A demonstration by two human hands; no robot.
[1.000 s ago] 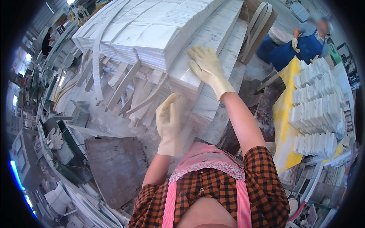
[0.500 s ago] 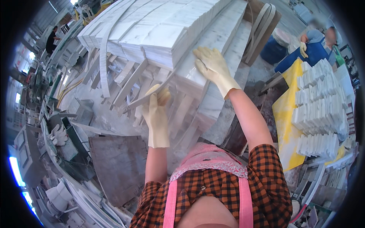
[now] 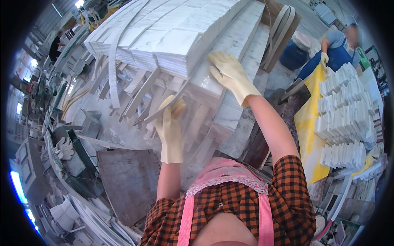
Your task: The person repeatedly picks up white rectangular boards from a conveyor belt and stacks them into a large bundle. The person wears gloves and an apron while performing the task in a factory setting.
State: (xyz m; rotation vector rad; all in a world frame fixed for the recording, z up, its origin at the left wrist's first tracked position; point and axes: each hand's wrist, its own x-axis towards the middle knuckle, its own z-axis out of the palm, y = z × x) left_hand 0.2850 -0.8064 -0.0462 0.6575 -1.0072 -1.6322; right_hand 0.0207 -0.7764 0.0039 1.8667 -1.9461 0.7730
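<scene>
My left hand [image 3: 169, 131], in a cream rubber glove, is closed around a flat grey strap [image 3: 158, 114] below the near corner of a marble stack. This strap runs up toward the stack's lower edge. My right hand [image 3: 227, 70], gloved alike, lies flat with its fingers stretched on a white, grey-veined marble slab [image 3: 205, 81] beside the stack. The tall stack of thin white marble pieces [image 3: 164, 43] rests on wooden bars [image 3: 141, 96]. Another pale strap [image 3: 113, 69] hangs over its left side.
At the right, white marble strips [image 3: 344, 110] stand in rows beside a yellow sheet [image 3: 310, 131]. Behind them a co-worker [image 3: 338, 49] bends, one gloved hand near the rows. A blue barrel [image 3: 294, 53] stands nearby. Front left are a brown board [image 3: 127, 180] and a machine [image 3: 35, 164].
My left hand keeps its hold on the strap, and both hands have barely moved. The co-worker's head and body have shifted position. The view has tilted slightly.
</scene>
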